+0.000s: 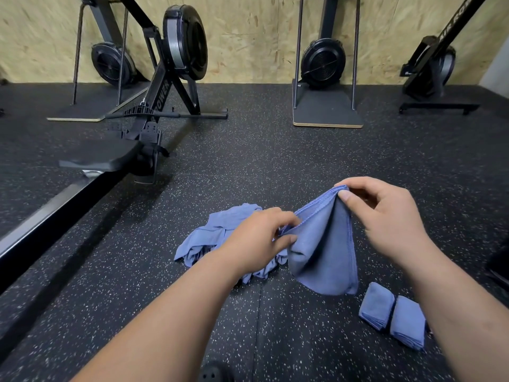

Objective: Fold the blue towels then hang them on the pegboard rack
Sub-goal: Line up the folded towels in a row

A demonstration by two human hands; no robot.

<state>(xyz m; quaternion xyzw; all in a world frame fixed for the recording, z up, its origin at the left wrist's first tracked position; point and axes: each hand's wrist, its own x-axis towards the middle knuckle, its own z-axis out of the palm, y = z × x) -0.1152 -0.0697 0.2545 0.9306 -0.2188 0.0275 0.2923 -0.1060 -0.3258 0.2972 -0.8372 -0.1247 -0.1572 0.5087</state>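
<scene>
A blue towel (323,252) hangs doubled over above the speckled black floor, held between both hands. My right hand (385,216) pinches its top corner between thumb and fingers. My left hand (259,238) grips the towel's left edge lower down. Behind my left hand a crumpled heap of blue towels (209,238) lies on the floor. Two folded blue towels (394,315) lie side by side on the floor at the lower right, under my right forearm. No pegboard rack is in view.
A rowing machine (154,106) runs from the far wall down the left side, its rail (55,210) reaching toward me. More rowers (325,64) stand upright against the chipboard wall. A dark object (212,373) sits at the bottom edge.
</scene>
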